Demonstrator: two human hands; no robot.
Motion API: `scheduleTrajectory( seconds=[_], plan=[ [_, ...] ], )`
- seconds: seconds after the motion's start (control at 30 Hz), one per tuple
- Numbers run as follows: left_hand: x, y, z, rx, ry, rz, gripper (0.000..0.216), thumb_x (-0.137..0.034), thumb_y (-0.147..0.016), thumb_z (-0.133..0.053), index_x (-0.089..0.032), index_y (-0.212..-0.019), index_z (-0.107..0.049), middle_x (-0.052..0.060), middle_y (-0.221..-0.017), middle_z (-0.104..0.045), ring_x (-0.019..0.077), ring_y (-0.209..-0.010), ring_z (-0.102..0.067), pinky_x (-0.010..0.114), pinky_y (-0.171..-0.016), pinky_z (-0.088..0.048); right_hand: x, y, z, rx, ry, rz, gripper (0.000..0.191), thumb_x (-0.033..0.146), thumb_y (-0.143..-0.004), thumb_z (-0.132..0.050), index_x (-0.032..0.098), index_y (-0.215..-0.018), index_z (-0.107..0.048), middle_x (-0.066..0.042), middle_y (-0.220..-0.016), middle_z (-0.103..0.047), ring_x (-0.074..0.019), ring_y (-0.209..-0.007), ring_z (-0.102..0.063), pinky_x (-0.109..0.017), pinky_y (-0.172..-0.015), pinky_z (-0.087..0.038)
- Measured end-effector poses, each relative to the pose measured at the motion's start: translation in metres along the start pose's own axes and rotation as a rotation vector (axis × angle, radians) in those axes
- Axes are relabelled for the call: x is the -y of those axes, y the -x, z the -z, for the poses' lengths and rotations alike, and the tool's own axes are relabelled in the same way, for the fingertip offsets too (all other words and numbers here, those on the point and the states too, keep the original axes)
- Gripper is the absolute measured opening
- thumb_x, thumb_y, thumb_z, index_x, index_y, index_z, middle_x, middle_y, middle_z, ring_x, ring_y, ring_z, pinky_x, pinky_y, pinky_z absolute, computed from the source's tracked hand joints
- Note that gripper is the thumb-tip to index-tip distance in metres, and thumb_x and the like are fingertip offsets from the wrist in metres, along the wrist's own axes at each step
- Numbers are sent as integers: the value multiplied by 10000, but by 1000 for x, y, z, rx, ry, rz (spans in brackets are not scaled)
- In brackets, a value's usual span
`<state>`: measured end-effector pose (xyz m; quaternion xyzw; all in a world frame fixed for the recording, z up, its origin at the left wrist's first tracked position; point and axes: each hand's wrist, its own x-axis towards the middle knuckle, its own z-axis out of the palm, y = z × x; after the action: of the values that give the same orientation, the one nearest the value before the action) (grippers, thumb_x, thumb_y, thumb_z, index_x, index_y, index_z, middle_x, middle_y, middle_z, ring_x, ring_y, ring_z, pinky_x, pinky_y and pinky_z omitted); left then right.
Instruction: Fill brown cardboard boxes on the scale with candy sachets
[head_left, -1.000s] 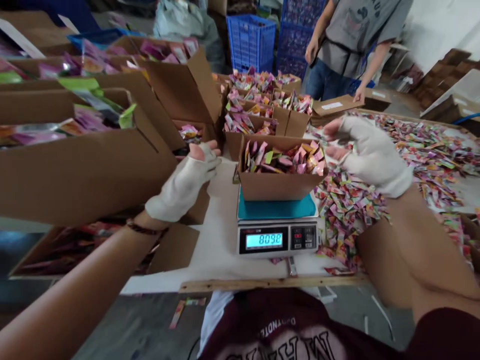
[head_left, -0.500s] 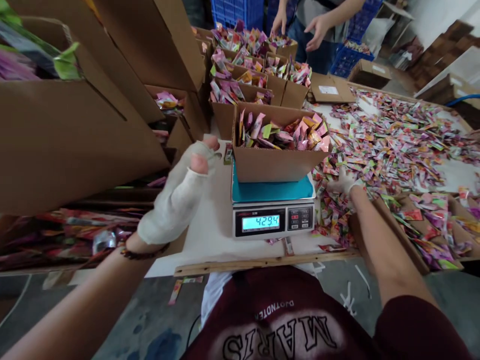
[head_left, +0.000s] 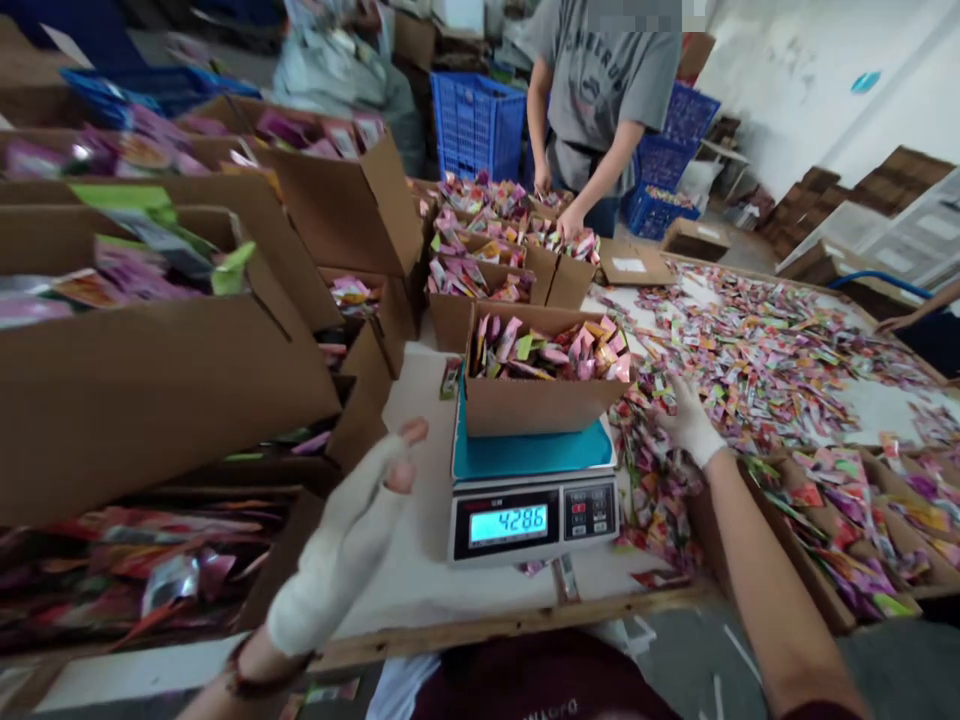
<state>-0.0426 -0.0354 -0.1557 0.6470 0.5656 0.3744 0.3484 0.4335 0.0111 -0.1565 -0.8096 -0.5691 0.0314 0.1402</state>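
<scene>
A digital scale (head_left: pixel 536 515) stands on the table with its display lit, reading about 4286. On its blue-green plate (head_left: pixel 536 452) rests a cardboard box (head_left: pixel 544 408) filled with small pink, orange and green snack packets (head_left: pixel 551 352). My left hand (head_left: pixel 345 535), in a white glove with bare fingertips, hovers left of the scale, fingers stretched out and nothing in them. To the right of the box, my gloved right hand (head_left: pixel 690 425) reaches over a pile of loose packets (head_left: pixel 660 480), fingers spread and touching the packets.
Filled cardboard boxes crowd the left, including a large carton (head_left: pixel 165 385), and more stand behind the scale. Loose packets (head_left: pixel 757 345) cover the right side. Filled boxes (head_left: pixel 840 530) sit at front right. Across the table a person in a grey shirt (head_left: pixel 600 90) reaches into boxes.
My view has tilted up, showing more of the room. The scale reading went from about 4294 to about 4286. The co-worker's hands have lowered onto the packets. My hands stay near the scale and pile.
</scene>
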Motion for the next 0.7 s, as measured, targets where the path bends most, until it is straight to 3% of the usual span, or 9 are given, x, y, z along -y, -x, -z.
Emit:
scheduleTrajectory(
  seconds=[0.1,0.13,0.2,0.27,0.37,0.43,0.53,0.7],
  plan=[
    [25,21,-19,-100,51,3,553,-609,-943,-477,-272,-1353,-634,75,-1470,-622,312,-1412,-545,477,-1280,-362,51,-1,53,-239,-346,385,660,430,-948,-578,243,-1555,-400,-162,-1521,-488,-288,-1388,-531,-440,-1125,-485],
    [36,28,-25,-128,47,7,526,-594,-940,-484,-268,-1317,-653,85,-1442,-639,317,-1387,-567,482,-1266,-385,72,-2,67,-229,-436,503,626,432,-958,-574,263,-1541,-420,-145,-1486,-533,-276,-1323,-587,-437,-1099,-506],
    [59,38,-36,-162,18,23,485,-569,-932,-488,-270,-1263,-679,97,-1408,-656,329,-1357,-590,500,-1235,-427,116,-7,86,-93,-479,677,552,394,-943,-606,269,-1474,-519,-113,-1374,-634,-248,-1183,-663,-407,-1046,-532],
    [82,46,-43,-172,-31,42,455,-549,-920,-488,-277,-1213,-704,100,-1389,-666,339,-1351,-595,517,-1216,-450,158,-18,90,132,-350,780,467,330,-882,-668,245,-1341,-653,-81,-1253,-710,-238,-1099,-686,-371,-1002,-537],
    [109,58,-46,-156,-105,63,431,-520,-901,-490,-269,-1154,-733,102,-1369,-679,343,-1371,-583,512,-1216,-456,201,-40,79,410,-86,787,307,205,-798,-677,192,-1088,-778,-39,-1041,-771,-227,-974,-700,-320,-904,-534],
    [122,64,-45,-155,-131,91,426,-512,-899,-490,-263,-1137,-742,103,-1376,-677,339,-1384,-575,491,-1224,-452,212,-51,74,431,-64,751,248,130,-770,-615,156,-943,-792,-23,-893,-764,-195,-855,-692,-288,-825,-523],
    [136,68,-46,-186,-117,144,437,-533,-915,-485,-265,-1157,-731,98,-1410,-660,329,-1381,-579,477,-1231,-442,209,-55,84,296,-268,735,240,89,-728,-545,135,-812,-765,-8,-765,-721,-152,-754,-656,-263,-758,-505],
    [148,65,-54,-201,-46,188,533,-581,-904,-481,-180,-1164,-716,143,-1390,-667,341,-1370,-578,486,-1231,-424,170,-25,146,-54,-579,680,220,158,-776,-587,166,-879,-782,-18,-793,-724,-131,-689,-616,-282,-663,-513]
  ],
)
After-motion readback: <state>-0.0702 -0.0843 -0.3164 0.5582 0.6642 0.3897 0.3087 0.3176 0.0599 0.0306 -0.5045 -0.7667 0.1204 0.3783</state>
